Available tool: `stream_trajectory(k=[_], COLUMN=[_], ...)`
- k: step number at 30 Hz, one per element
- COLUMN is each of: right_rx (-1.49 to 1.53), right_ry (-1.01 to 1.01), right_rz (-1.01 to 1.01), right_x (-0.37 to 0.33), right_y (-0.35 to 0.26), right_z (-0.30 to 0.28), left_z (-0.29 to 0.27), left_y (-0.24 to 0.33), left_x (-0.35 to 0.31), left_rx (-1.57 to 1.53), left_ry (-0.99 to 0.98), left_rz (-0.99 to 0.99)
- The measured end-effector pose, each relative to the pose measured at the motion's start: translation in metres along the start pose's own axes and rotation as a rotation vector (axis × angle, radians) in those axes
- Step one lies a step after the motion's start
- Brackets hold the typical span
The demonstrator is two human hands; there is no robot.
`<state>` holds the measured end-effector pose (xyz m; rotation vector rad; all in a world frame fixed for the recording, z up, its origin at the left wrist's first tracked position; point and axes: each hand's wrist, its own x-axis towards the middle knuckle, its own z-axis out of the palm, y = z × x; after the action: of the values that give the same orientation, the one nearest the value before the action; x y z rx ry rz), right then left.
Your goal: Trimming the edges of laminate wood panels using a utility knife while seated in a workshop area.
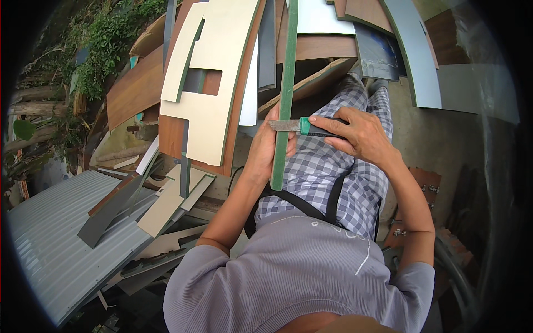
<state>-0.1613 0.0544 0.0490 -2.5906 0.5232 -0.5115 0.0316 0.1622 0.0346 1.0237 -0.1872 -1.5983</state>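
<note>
A long, narrow green strip of board (286, 72) runs from the top of the view down to above my lap. My left hand (264, 144) grips it from beneath, with fingertips showing on its right side. My right hand (355, 132) is closed around a utility knife (321, 127) with a green and black handle. The knife's broad, worn blade (284, 126) lies across the strip, pointing left, its tip close to my left fingers. From this view I cannot tell how deep the blade's edge sits against the strip.
A cream board with cut-outs (205, 119) leans at the left over brown panels (133, 83). Stacked offcuts (327, 47) lie ahead, beside a curved grey panel (413, 61). Corrugated metal sheet (66, 222) carries loose scraps at lower left. Hinged brown boards (425, 186) lie at the right.
</note>
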Motion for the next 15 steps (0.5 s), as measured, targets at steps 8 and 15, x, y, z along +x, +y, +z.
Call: stream_trajectory(k=[8,15], right_rx=[-0.159,-0.363], right_ry=[0.053,0.145], right_rz=[0.173,0.284], right_x=[0.046,0.100], right_y=[0.050,0.105], right_z=[0.000,-0.006], left_z=[-0.010,-0.028], left_y=[-0.006,-0.010], left_x=[-0.029,-0.054], left_rx=[0.050,0.038], left_ry=[0.009,-0.023], left_rz=[-0.038,-0.115])
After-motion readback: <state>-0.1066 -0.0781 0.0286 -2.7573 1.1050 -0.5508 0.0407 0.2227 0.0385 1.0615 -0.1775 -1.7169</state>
